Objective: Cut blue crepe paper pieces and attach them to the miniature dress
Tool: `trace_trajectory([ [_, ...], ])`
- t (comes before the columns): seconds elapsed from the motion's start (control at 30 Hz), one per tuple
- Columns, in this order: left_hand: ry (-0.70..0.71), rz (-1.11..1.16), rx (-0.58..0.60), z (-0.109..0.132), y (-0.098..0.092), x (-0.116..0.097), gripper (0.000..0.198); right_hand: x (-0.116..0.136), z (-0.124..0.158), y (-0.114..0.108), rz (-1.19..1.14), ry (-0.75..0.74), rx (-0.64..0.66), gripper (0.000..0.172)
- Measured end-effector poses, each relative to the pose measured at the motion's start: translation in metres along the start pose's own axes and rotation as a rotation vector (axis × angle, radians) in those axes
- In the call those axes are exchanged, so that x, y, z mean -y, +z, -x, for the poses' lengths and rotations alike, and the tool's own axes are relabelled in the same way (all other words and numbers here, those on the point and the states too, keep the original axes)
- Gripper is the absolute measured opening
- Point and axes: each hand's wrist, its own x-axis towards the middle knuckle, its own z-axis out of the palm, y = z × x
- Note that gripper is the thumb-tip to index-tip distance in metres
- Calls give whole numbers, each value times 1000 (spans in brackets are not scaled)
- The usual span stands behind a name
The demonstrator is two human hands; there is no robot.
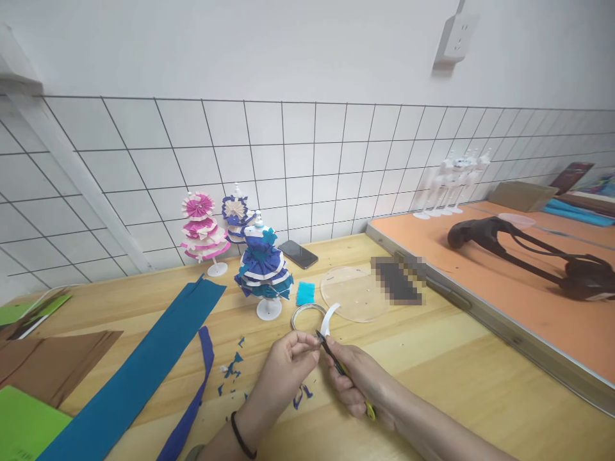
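Note:
My right hand [353,378] is closed round scissors [339,360] with black and yellow handles, their tip pointing up and left. My left hand [291,365] pinches something small by that tip, too small to make out. A curved white strip [329,318] rises from between the hands, its lower end close to the scissors and my right thumb. Just beyond lies a roll of tape [294,318] on its side. A small turquoise paper piece [305,294] and a dress form in a blue ruffled dress [263,264] stand behind it.
Blue scraps [234,366] lie left of my hands, with a purple strip [202,378] and long teal paper [144,365] further left. Behind are a pink dress form [202,230], a phone [298,254] and a clear disc [353,294]. A metal-edged orange board [413,224] borders the right.

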Motion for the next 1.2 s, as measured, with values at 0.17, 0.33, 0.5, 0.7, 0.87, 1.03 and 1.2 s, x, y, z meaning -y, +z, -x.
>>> trace_trajectory([
  [0.17,19,32,-3,0,-1,-3,10,1,0,0,33,-3,-20,36],
  [0.33,23,5,-85,-3,-3,-2,14,4,0,-6,181,26,13,40],
  [0.5,78,-150,-138,-4,-8,6,13,5,-6,-28,555,-33,-13,49],
  [0.7,324,-813,-129,-6,-15,6,40,8,0,-33,869,-158,-56,53],
  [0.87,377,-998,-117,-13,-18,8,39,14,13,-26,997,-159,-103,52],
  [1.03,373,-953,-125,-14,-21,11,39,15,28,-19,1169,-148,-184,48],
  [1.2,343,-853,-151,-11,-24,12,42,12,38,-21,1386,-190,-243,33],
])
